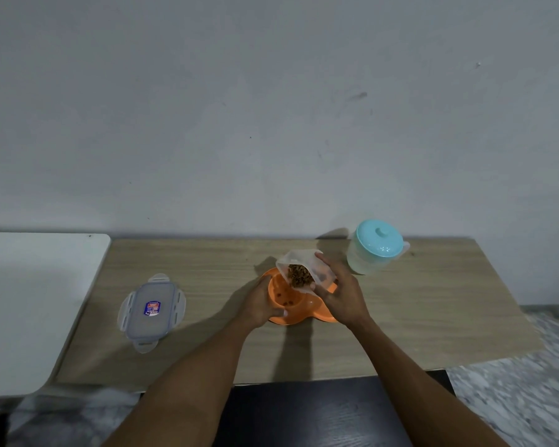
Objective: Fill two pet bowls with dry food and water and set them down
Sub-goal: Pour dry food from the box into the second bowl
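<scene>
Two bare forearms reach in from the bottom edge, over a dark surface (304,414) and onto a wooden table (400,317). Left hand (257,304) curls around the near-left rim of an orange double bowl (291,309), fingers wrapped on the edge, thumb on the front lip. Right hand (339,295) grips a clear plastic container (304,269), fingers closed around its side, holding it tilted with the open mouth facing down toward the left basin. Brown dry food (299,275) is heaped at the container's mouth. A few pieces lie on the floor of the left basin; right basin is mostly hidden behind the right hand, contents cannot be told.

Bowl sits on the table roughly mid-width, nearer the wall than the front edge.

Clear lid (152,309) with four clip flaps and a small blue-and-red label lies flat on the table, well to the left of the bowl. Pale jug (373,250) with a turquoise lid stands upright at the back right, near the wall, just beyond the right hand. Whether it holds water cannot be told.

White tabletop (29,301) adjoins the wooden one on the left. Grey wall (271,108) behind. Speckled floor (513,382) at lower right.
</scene>
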